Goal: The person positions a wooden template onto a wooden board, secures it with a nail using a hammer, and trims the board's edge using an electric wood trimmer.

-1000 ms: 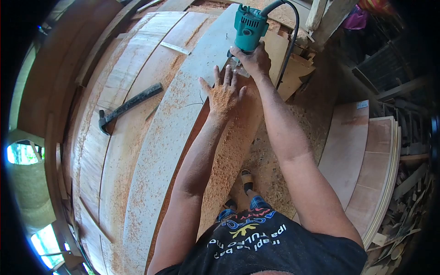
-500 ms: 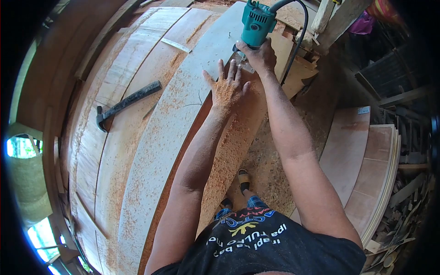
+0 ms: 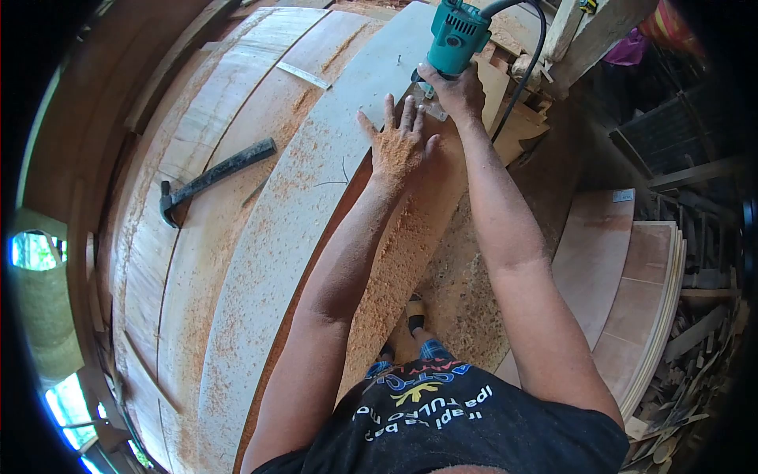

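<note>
My right hand [image 3: 459,91] is wrapped round the lower body of a green power tool [image 3: 458,35], whose clear base rests at the edge of a pale curved board [image 3: 268,237]. Sawdust coats the back of my left hand [image 3: 397,148], which lies flat with spread fingers across the edge of that board, just left of the tool. Beneath it is a reddish-brown wooden sheet [image 3: 395,268] strewn with sawdust. The tool's cutting bit is hidden.
A hammer [image 3: 215,175] lies on the wood panels to the left, near a thin strip [image 3: 304,75]. A black cable [image 3: 530,75] runs from the tool down its right side. Curved panels [image 3: 632,292] lean at the right, beside scrap wood [image 3: 699,340].
The power tool and my right hand have moved right and slightly up along the board's edge. My left hand has shifted the same way, still spread.
</note>
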Available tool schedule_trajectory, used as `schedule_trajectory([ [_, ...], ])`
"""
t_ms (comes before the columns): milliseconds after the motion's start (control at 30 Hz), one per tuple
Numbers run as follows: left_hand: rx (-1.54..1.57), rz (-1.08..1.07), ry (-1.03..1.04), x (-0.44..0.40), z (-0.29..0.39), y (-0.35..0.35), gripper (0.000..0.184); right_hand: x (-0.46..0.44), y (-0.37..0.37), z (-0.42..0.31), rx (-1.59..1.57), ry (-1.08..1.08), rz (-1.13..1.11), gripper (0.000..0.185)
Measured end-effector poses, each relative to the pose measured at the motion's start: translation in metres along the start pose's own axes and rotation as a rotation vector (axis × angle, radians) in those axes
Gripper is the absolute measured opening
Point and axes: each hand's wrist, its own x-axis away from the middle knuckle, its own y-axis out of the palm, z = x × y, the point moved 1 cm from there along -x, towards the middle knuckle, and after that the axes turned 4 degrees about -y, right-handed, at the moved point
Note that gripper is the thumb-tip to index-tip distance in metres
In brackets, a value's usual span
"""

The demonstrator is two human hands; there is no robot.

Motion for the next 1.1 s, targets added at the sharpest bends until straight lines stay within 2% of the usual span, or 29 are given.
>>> schedule_trajectory([
  [500,0.033,-0.063,-0.017,-0.023,0.009,0.001,0.068,-0.024,0.000,0.011,0.009,-0.033,0.027,0.091],
  [800,0.037,0.008,-0.004,-0.039,0.013,0.013,0.069,-0.039,-0.003,0.015,-0.008,0.001,0.003,0.088],
  [900,0.044,-0.059,-0.007,-0.043,0.014,0.011,0.066,-0.044,-0.002,0.019,-0.017,-0.011,0.005,0.088],
  [1100,0.035,-0.062,-0.022,-0.052,0.019,0.009,0.064,-0.058,0.000,0.026,-0.050,-0.054,-0.003,0.086],
])
